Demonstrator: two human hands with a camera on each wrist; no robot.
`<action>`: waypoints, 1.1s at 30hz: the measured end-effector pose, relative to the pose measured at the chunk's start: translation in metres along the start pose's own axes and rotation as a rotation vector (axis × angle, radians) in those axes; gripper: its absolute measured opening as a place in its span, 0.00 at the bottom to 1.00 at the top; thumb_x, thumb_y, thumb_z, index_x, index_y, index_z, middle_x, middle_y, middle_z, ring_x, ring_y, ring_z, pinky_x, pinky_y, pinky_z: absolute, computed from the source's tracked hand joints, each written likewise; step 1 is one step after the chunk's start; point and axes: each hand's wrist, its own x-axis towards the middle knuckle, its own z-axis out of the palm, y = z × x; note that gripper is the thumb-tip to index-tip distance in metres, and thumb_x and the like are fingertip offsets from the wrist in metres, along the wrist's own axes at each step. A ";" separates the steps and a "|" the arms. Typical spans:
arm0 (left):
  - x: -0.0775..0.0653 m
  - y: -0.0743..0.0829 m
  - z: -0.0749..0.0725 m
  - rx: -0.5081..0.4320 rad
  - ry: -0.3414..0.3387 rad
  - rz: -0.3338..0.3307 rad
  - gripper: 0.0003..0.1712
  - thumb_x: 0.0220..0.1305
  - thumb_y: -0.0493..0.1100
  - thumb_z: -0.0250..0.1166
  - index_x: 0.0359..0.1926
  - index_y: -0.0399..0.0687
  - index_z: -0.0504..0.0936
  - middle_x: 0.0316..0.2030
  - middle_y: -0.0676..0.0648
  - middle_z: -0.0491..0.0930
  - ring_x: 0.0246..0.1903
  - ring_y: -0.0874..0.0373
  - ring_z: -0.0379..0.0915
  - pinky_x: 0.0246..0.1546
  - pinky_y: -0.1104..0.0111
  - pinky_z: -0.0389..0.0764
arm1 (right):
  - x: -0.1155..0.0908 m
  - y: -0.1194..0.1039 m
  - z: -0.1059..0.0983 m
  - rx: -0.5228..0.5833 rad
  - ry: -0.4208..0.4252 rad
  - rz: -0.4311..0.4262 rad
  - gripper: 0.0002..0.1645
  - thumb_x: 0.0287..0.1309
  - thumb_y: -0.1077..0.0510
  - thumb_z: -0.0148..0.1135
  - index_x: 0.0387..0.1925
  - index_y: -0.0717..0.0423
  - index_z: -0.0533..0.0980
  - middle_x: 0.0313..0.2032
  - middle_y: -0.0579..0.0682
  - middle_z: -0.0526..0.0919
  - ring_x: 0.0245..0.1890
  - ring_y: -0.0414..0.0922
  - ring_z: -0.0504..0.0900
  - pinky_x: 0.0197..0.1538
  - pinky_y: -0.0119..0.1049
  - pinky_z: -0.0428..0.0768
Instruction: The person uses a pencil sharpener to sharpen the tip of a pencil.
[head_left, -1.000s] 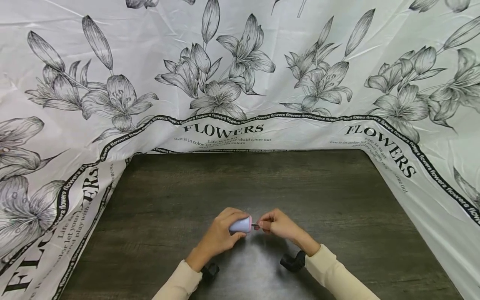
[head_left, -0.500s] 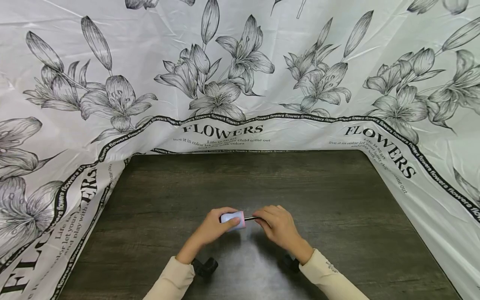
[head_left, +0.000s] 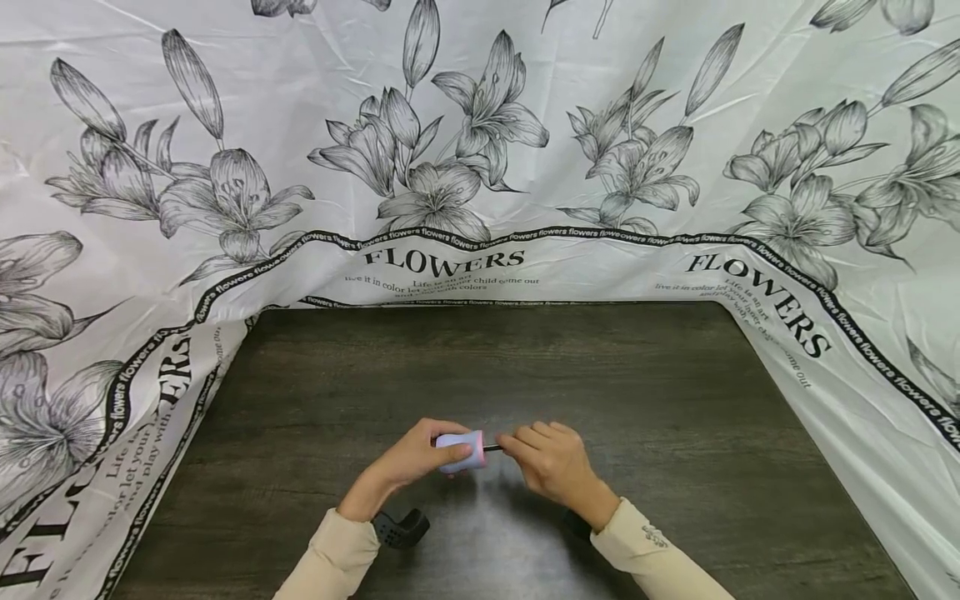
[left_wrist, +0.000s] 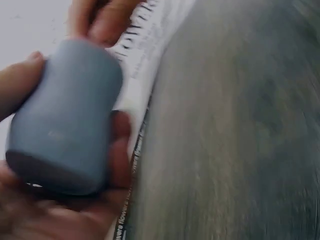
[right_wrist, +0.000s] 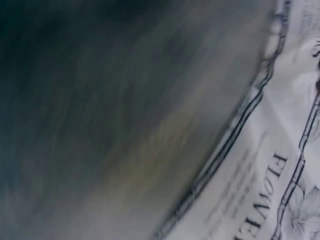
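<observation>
My left hand (head_left: 416, 454) grips a lavender, slightly waisted cylinder (head_left: 459, 450) with a pink rim at its right end, thumb laid along its near side. In the left wrist view, this cylinder (left_wrist: 70, 110) appears large, with its dark flat end toward the camera. A thin dark rod (head_left: 491, 447) sticks out of the pink end. My right hand (head_left: 551, 458) pinches the rod's outer end, its other fingers curled. Its fingertips (left_wrist: 107, 25) show just beyond the pink rim in the left wrist view. The right wrist view is blurred and shows no hand.
Both hands are over a dark wood-grain table (head_left: 487, 358). A white cloth (head_left: 600, 150) printed with lilies and lettering rises behind and beside it. Black wrist devices (head_left: 401, 529) hang below the cream sleeves (head_left: 330, 550).
Both hands have shifted left with the cylinder. The right hand has rolled over so its back faces up. More of the rod showed half a second ago than now.
</observation>
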 end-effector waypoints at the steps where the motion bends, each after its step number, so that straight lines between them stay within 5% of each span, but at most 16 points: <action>1: 0.000 0.000 0.003 0.058 0.030 0.030 0.26 0.65 0.43 0.63 0.55 0.26 0.75 0.40 0.39 0.80 0.32 0.59 0.74 0.31 0.69 0.79 | 0.000 -0.002 -0.001 0.037 -0.037 0.045 0.16 0.69 0.53 0.51 0.33 0.51 0.84 0.21 0.39 0.77 0.15 0.32 0.64 0.19 0.20 0.57; 4: 0.000 -0.002 0.015 0.241 0.154 0.149 0.23 0.61 0.38 0.66 0.55 0.33 0.77 0.46 0.39 0.78 0.37 0.58 0.73 0.35 0.70 0.77 | 0.004 -0.010 -0.007 0.369 -0.310 0.378 0.15 0.67 0.54 0.55 0.33 0.54 0.85 0.17 0.39 0.72 0.14 0.29 0.60 0.18 0.20 0.58; 7: -0.001 -0.005 0.027 0.399 0.235 0.268 0.23 0.56 0.35 0.69 0.54 0.40 0.79 0.50 0.43 0.75 0.43 0.52 0.73 0.39 0.69 0.76 | 0.010 -0.010 -0.016 0.910 -0.608 0.933 0.16 0.65 0.55 0.56 0.34 0.63 0.84 0.12 0.39 0.64 0.13 0.32 0.55 0.18 0.25 0.57; 9: -0.002 -0.006 0.032 0.459 0.232 0.342 0.23 0.54 0.34 0.70 0.52 0.43 0.79 0.50 0.44 0.75 0.46 0.50 0.74 0.41 0.68 0.77 | 0.014 -0.004 -0.021 1.118 -0.735 1.229 0.17 0.65 0.56 0.55 0.35 0.67 0.82 0.11 0.39 0.59 0.12 0.35 0.52 0.17 0.28 0.55; 12: -0.004 -0.007 0.033 0.546 0.198 0.423 0.23 0.53 0.36 0.71 0.52 0.45 0.79 0.51 0.46 0.75 0.49 0.49 0.74 0.44 0.65 0.79 | 0.013 0.007 -0.025 1.297 -0.848 1.349 0.17 0.64 0.57 0.54 0.35 0.68 0.80 0.10 0.39 0.58 0.10 0.36 0.49 0.15 0.29 0.50; 17: 0.000 -0.016 0.034 0.674 0.200 0.568 0.25 0.48 0.36 0.74 0.50 0.43 0.81 0.51 0.45 0.76 0.51 0.50 0.73 0.48 0.63 0.80 | 0.008 0.015 -0.025 1.372 -0.908 1.383 0.14 0.63 0.57 0.55 0.33 0.64 0.81 0.11 0.40 0.61 0.10 0.35 0.49 0.15 0.28 0.49; 21: 0.002 -0.022 0.032 0.696 0.267 0.561 0.26 0.46 0.37 0.76 0.50 0.44 0.81 0.49 0.46 0.77 0.49 0.51 0.75 0.45 0.63 0.81 | 0.005 0.013 -0.019 1.206 -0.829 1.216 0.16 0.64 0.57 0.56 0.37 0.67 0.82 0.16 0.45 0.74 0.14 0.35 0.63 0.19 0.29 0.62; 24: 0.002 -0.022 0.029 0.671 0.328 0.460 0.26 0.50 0.42 0.75 0.52 0.48 0.81 0.48 0.49 0.79 0.44 0.55 0.77 0.40 0.66 0.80 | 0.003 0.008 -0.016 0.947 -0.696 0.990 0.11 0.61 0.59 0.61 0.40 0.64 0.82 0.27 0.51 0.83 0.23 0.37 0.75 0.27 0.30 0.72; 27: 0.002 -0.016 0.024 0.571 0.351 0.291 0.23 0.56 0.47 0.71 0.54 0.52 0.80 0.48 0.50 0.80 0.38 0.60 0.76 0.34 0.71 0.78 | 0.002 0.002 -0.014 0.663 -0.535 0.773 0.10 0.55 0.62 0.67 0.41 0.57 0.83 0.34 0.51 0.86 0.26 0.36 0.79 0.28 0.29 0.75; 33: -0.001 -0.004 0.013 0.219 0.238 0.048 0.23 0.65 0.46 0.63 0.59 0.41 0.76 0.49 0.35 0.78 0.34 0.61 0.75 0.33 0.67 0.78 | 0.000 -0.002 -0.006 0.225 -0.245 0.477 0.13 0.45 0.60 0.74 0.37 0.49 0.84 0.33 0.41 0.86 0.27 0.35 0.81 0.27 0.26 0.70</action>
